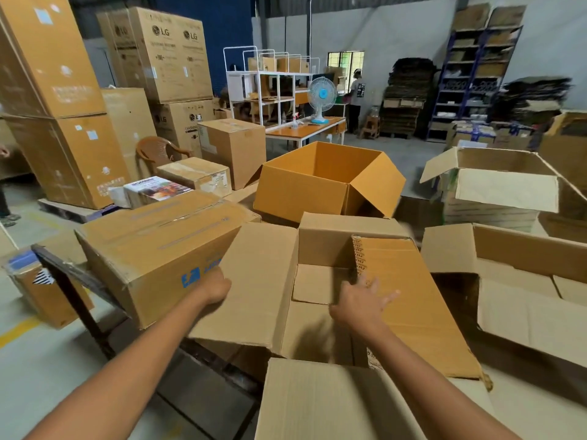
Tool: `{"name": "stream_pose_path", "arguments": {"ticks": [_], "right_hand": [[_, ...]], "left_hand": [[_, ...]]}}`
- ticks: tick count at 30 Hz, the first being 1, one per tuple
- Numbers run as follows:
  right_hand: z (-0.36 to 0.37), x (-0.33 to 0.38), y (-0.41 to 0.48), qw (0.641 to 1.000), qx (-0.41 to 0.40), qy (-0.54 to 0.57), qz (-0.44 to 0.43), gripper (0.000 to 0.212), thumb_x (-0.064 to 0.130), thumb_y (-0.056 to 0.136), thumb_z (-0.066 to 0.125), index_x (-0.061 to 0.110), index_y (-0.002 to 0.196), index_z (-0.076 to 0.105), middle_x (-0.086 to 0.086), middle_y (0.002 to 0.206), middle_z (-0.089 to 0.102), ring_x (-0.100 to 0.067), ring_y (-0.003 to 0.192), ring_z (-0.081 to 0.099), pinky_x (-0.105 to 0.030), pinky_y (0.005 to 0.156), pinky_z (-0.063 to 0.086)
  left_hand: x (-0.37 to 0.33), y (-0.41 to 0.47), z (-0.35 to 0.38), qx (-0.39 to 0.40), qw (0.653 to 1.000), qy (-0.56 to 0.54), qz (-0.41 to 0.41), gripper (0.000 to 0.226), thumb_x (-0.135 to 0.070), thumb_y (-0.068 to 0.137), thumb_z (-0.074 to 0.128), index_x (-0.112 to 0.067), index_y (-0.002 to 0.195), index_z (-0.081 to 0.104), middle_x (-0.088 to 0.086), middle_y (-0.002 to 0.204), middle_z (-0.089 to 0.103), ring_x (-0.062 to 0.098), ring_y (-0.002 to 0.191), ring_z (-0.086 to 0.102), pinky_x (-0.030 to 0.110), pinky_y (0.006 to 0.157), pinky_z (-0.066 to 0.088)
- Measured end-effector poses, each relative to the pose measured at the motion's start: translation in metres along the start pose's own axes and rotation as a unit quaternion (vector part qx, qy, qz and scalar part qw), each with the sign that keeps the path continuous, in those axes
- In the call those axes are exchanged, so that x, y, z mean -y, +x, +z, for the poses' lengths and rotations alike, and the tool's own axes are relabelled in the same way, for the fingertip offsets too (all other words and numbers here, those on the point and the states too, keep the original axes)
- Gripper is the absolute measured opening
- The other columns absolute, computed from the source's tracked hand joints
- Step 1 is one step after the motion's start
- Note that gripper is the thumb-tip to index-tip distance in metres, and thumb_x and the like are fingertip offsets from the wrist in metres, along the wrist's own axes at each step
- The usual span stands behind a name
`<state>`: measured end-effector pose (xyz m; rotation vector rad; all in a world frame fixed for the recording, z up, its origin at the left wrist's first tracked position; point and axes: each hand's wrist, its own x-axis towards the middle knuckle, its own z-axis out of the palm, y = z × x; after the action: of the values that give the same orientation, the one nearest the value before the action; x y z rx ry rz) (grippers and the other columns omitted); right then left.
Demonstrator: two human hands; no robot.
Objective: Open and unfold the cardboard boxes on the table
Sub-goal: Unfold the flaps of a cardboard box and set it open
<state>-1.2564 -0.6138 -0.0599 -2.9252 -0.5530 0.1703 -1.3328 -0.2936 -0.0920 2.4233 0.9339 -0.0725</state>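
An open brown cardboard box [317, 282] lies in front of me with its four flaps spread outward. My left hand [216, 287] grips the outer edge of the box's left flap [257, 281], and its fingers are hidden behind the flap. Over the inner edge of the right flap [416, 300], my right hand [365, 301] has its fingers spread and holds nothing. The near flap [317, 401] points toward me and the far flap [346, 230] stands up at the back.
A taped box with a blue logo [152, 249] sits against the left flap. Behind it stands an open orange box [305, 192], and another open box [524, 281] is on the right. The dark table edge [63, 274] runs at the left. Stacked cartons, shelves and a person fill the background.
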Motion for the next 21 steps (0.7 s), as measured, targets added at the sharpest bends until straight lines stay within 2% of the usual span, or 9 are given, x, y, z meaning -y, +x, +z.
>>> {"name": "stream_pose_path", "arguments": {"ticks": [3, 6, 8, 9, 11, 13, 16, 18, 21], "right_hand": [[0.008, -0.018, 0.004, 0.998, 0.032, -0.006, 0.057, 0.031, 0.029, 0.09, 0.055, 0.017, 0.119, 0.053, -0.025, 0.164, -0.001, -0.055, 0.147, -0.005, -0.085, 0.102, -0.003], [0.017, -0.025, 0.002, 0.995, 0.068, 0.0, 0.075, 0.044, 0.025, 0.09, 0.058, 0.014, 0.131, 0.047, -0.027, 0.163, -0.003, -0.057, 0.147, -0.003, -0.084, 0.105, 0.005], [0.023, -0.026, -0.004, 0.993, 0.088, -0.008, 0.077, 0.053, 0.022, 0.091, 0.058, 0.013, 0.141, 0.04, -0.028, 0.163, -0.002, -0.056, 0.147, 0.0, -0.081, 0.107, 0.008], [0.025, -0.027, -0.007, 0.993, 0.09, -0.014, 0.079, 0.055, 0.021, 0.092, 0.057, 0.012, 0.143, 0.038, -0.028, 0.163, 0.0, -0.055, 0.147, 0.002, -0.08, 0.108, 0.01], [0.025, -0.027, -0.011, 0.992, 0.087, -0.027, 0.084, 0.056, 0.02, 0.093, 0.056, 0.012, 0.145, 0.037, -0.027, 0.163, 0.002, -0.054, 0.147, 0.004, -0.079, 0.108, 0.01], [0.023, -0.027, -0.011, 0.993, 0.079, -0.029, 0.088, 0.054, 0.02, 0.094, 0.054, 0.013, 0.145, 0.038, -0.026, 0.163, 0.007, -0.054, 0.147, 0.007, -0.079, 0.108, 0.012], [0.009, -0.024, -0.006, 0.995, 0.048, 0.003, 0.086, 0.05, 0.021, 0.09, 0.058, 0.016, 0.137, 0.043, -0.021, 0.149, 0.037, -0.049, 0.138, 0.03, -0.077, 0.106, 0.023], [-0.01, -0.02, -0.004, 0.995, -0.008, 0.07, 0.066, 0.044, 0.021, 0.085, 0.06, 0.019, 0.127, 0.047, -0.012, 0.122, 0.055, -0.039, 0.117, 0.05, -0.065, 0.097, 0.042], [-0.051, -0.022, -0.003, 0.984, -0.105, 0.142, 0.015, 0.032, 0.017, 0.087, 0.063, 0.016, 0.117, 0.05, -0.005, 0.101, 0.061, -0.026, 0.093, 0.062, -0.045, 0.079, 0.058]], "left_hand": [[-0.001, -0.001, 0.046, 0.067, 0.994, 0.084, 0.008, 0.069, -0.056, 0.101, 0.025, -0.008, 0.148, 0.04, 0.02, 0.157, 0.032, 0.037, 0.145, 0.027, 0.044, 0.117, 0.025], [-0.037, -0.013, 0.073, 0.144, 0.987, -0.038, 0.064, 0.092, -0.085, 0.084, 0.02, -0.023, 0.147, 0.047, 0.008, 0.154, 0.041, 0.03, 0.142, 0.037, 0.049, 0.117, 0.028], [-0.066, -0.024, 0.079, 0.127, 0.98, -0.137, 0.066, 0.078, -0.074, 0.09, 0.037, -0.018, 0.141, 0.053, 0.005, 0.142, 0.055, 0.026, 0.129, 0.052, 0.04, 0.109, 0.039], [-0.08, -0.03, 0.08, 0.105, 0.984, -0.132, 0.059, 0.067, -0.062, 0.094, 0.045, -0.013, 0.138, 0.054, 0.007, 0.136, 0.06, 0.026, 0.12, 0.058, 0.036, 0.101, 0.044], [-0.098, -0.033, 0.088, 0.057, 0.996, -0.068, 0.034, 0.044, -0.03, 0.096, 0.051, -0.004, 0.131, 0.054, 0.014, 0.122, 0.064, 0.028, 0.098, 0.063, 0.032, 0.083, 0.05], [-0.107, -0.034, 0.088, 0.03, 1.0, 0.001, 0.009, 0.034, -0.012, 0.094, 0.045, 0.001, 0.123, 0.057, 0.018, 0.111, 0.067, 0.03, 0.088, 0.063, 0.033, 0.074, 0.05], [-0.113, -0.027, 0.079, -0.005, 1.0, 0.023, 0.015, 0.03, -0.014, 0.098, 0.044, -0.001, 0.122, 0.056, 0.017, 0.118, 0.066, 0.033, 0.099, 0.065, 0.036, 0.08, 0.052], [-0.113, -0.018, 0.072, -0.025, 0.999, 0.008, 0.021, 0.033, -0.017, 0.097, 0.045, -0.005, 0.127, 0.055, 0.017, 0.125, 0.063, 0.037, 0.109, 0.062, 0.04, 0.087, 0.051], [-0.108, -0.005, 0.065, -0.035, 0.999, 0.005, 0.029, 0.032, -0.017, 0.097, 0.044, -0.008, 0.126, 0.055, 0.017, 0.124, 0.062, 0.036, 0.108, 0.061, 0.042, 0.087, 0.05]]}}
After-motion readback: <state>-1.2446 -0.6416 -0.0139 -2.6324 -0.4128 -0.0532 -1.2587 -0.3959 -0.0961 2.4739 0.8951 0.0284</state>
